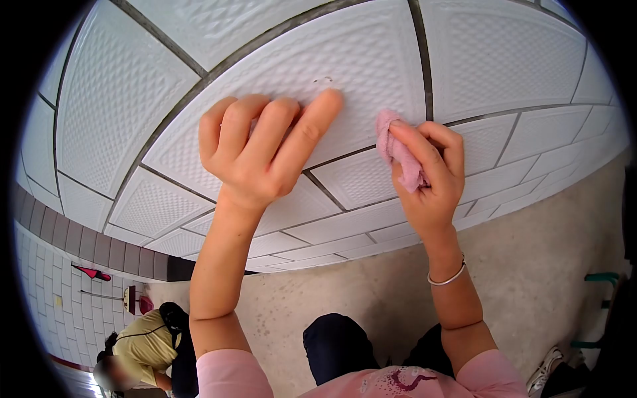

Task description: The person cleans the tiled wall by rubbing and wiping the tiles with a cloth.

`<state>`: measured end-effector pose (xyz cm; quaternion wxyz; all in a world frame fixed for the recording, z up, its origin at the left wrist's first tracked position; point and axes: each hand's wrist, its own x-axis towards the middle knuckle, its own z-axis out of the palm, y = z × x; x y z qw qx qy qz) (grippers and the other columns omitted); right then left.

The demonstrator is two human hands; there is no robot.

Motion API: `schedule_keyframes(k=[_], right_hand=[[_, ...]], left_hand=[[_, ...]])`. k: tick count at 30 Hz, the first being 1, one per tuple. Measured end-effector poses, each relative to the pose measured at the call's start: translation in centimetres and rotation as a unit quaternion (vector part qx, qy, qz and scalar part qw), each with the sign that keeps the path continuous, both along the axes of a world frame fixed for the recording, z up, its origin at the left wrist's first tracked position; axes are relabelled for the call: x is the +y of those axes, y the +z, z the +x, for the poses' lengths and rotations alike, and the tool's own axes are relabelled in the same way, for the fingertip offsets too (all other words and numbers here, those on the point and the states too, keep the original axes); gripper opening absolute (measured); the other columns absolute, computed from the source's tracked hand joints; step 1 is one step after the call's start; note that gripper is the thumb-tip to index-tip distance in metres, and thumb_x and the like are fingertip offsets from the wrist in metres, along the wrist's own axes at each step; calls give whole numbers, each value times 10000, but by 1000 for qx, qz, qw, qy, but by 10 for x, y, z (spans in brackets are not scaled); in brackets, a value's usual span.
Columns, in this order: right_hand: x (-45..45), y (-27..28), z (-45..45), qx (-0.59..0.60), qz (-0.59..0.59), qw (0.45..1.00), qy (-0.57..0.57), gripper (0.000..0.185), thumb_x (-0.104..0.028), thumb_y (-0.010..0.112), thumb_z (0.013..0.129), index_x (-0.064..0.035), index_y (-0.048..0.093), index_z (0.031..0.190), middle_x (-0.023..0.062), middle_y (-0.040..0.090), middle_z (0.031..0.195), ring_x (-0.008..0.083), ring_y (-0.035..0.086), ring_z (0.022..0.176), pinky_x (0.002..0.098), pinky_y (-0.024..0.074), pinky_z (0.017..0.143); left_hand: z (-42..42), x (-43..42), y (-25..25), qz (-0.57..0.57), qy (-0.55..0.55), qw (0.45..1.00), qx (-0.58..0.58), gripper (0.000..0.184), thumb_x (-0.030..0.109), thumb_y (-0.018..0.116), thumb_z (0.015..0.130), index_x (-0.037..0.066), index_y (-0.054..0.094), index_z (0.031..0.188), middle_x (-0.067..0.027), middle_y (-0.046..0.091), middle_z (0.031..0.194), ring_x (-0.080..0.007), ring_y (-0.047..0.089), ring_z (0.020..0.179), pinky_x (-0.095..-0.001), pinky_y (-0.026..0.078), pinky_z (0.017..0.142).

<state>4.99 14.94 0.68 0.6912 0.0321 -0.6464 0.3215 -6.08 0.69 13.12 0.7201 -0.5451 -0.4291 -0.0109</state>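
Note:
My left hand [265,146] is up against a white textured wall tile [371,46]. Its index finger points out just below a small dark mark [323,79] on that tile, while the other fingers are loosely bent with gaps between them. Nothing shows in this hand, though its thumb and some fingertips are hidden. To the right, a bunched pink cloth [401,152] is pinched between the thumb and fingers of my right hand [434,166], close to the tile. A silver bangle [448,273] circles the right wrist.
Dark grout lines divide the tiled wall. A person in a yellow shirt [146,341] bends down at lower left, near a brick-patterned wall [50,285]. Concrete floor [285,312] lies below. Green metal legs [600,277] and a shoe [547,368] appear at right.

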Motion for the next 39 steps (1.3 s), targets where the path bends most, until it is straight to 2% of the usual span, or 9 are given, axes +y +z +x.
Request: schedule_keyframes(k=[2,24,27,30,31,32,33,36,39], right_hand=[[1,-1,-1,-1,5,1000,0,414,101,667,691,-97,725,1051,31,528,965,147,529,769,261,446,603],[7,-4,0,3,16,1000,-14,421,83,697,694,-100,725,1072,35,531,944,160,525,775,268,438,616],[14,-8,3,7,-4,989,-145,423,75,691,706,-96,722,1091,34,535,943,176,525,779,282,441,646],[-8,-11,0,-32,-32,989,-144,384,12,702,746,-35,690,1127,35,572,1010,208,556,880,321,459,691],[-13,-14,2,-50,100,987,-114,383,-59,711,786,-11,648,1161,75,598,1075,246,569,971,375,472,777],[-35,-31,-10,-114,68,989,-62,394,-112,702,824,-15,609,1194,109,611,1103,284,571,1009,415,458,866],[-35,-30,-8,-118,71,988,-68,394,-112,702,824,-15,609,1194,109,611,1103,284,571,1009,415,458,866],[-34,-25,-2,-95,144,980,-97,450,-72,731,732,-72,646,1174,64,587,1055,228,572,933,364,481,793],[-1,-13,10,-72,125,975,-169,500,-42,724,653,-114,681,1146,12,568,960,195,563,836,323,471,675]], left_hand=[[-1,-5,0,-23,12,1000,-1,332,138,707,645,248,779,949,105,518,661,-118,474,663,-265,344,637],[2,-6,0,-36,20,999,-10,341,109,711,649,249,777,953,104,489,648,-113,453,641,-267,311,636],[4,-9,-2,-36,-1,998,-46,337,68,709,663,229,775,951,89,502,648,-114,456,650,-268,313,629],[5,-14,-5,-50,-4,992,-120,285,13,712,698,164,765,933,59,570,700,-119,477,674,-268,324,625],[2,-12,-5,-33,-39,987,-153,293,20,715,682,167,757,932,55,576,714,-122,478,685,-269,331,634],[1,-9,-6,-16,-77,979,-186,302,28,718,665,170,749,930,51,583,728,-126,478,695,-271,337,642],[5,-8,-6,-13,-84,978,-189,302,28,718,665,170,749,930,51,583,728,-126,478,695,-271,337,642],[26,-20,-12,0,-120,949,-292,183,-97,614,833,-16,683,982,-79,671,901,-198,585,840,-274,443,736],[42,-56,-32,22,-112,942,-314,200,-83,512,862,-36,660,988,-109,593,915,-210,555,837,-292,442,736]])
